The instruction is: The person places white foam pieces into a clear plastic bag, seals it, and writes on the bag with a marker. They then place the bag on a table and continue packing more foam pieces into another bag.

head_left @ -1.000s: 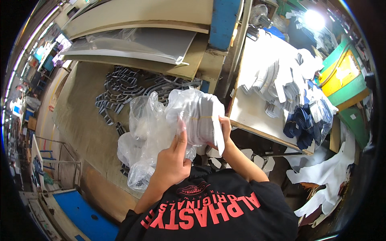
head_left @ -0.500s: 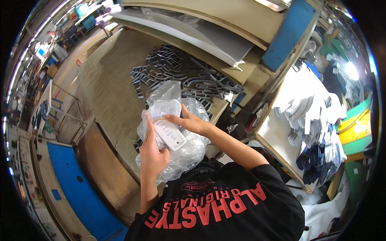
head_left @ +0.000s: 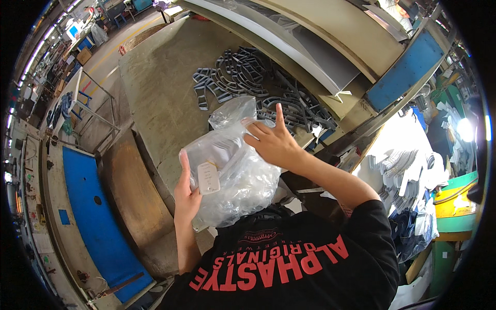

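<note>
A clear plastic bag hangs crumpled in front of my body. Inside it, or behind its film, lies a stack of thin white pieces with a white tag-like piece on top, marked with handwriting and crossed by a thin yellow band. My left hand grips the bag and stack by their left edge, thumb on the near side and a finger stretched up along it. At the bag's upper right edge, my right hand pinches the film, with one finger raised away from it.
Dark grey curved, slotted pieces lie heaped on the worn table beyond the bag. A shelf with a white sheet runs above at the back. To the right, a table holds white cut pieces; a blue-topped bench stands at left.
My right hand has left the stack and moved right to the bag's edge. Plastic film now covers the white pieces, which were bare in my hands before. The view has shifted slightly.
</note>
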{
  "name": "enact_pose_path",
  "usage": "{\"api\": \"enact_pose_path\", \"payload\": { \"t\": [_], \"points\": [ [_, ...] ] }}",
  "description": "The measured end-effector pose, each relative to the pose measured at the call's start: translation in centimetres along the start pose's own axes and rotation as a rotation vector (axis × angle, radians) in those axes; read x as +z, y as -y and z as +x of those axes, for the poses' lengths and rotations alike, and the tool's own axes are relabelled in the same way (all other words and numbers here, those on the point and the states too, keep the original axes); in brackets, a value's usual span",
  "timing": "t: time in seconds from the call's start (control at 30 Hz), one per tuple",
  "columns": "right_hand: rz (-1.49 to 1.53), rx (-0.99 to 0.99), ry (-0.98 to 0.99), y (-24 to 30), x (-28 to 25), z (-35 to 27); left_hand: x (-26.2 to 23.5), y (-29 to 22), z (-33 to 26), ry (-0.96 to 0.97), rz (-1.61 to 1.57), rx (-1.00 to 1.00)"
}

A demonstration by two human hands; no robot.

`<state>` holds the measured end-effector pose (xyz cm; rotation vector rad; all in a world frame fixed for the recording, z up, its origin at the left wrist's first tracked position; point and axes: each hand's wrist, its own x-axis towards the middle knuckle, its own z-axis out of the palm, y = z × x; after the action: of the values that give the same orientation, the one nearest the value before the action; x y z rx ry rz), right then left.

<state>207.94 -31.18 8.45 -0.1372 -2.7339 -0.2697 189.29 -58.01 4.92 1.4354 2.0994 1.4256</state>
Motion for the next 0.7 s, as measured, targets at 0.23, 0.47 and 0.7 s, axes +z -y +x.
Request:
{"api": "enact_pose_path", "payload": {
  "t": [0.23, 0.47, 0.7],
  "points": [
    [-0.027, 0.072, -0.124, -2.8, -6.1, 0.3, -1.0, -3.2, 3.2, 0.049, -0.341, -0.208],
    [-0.016, 0.219, -0.249, -4.2, -14.5, -2.5, -1.6, -10.6, 9.2, -0.005, -0.635, -0.112],
    [0.224, 0.236, -0.163, -3.1, -16.5, -8.5, 2.3, -12.0, 8.8, 0.141, -0.786, -0.091]
  ]
}}
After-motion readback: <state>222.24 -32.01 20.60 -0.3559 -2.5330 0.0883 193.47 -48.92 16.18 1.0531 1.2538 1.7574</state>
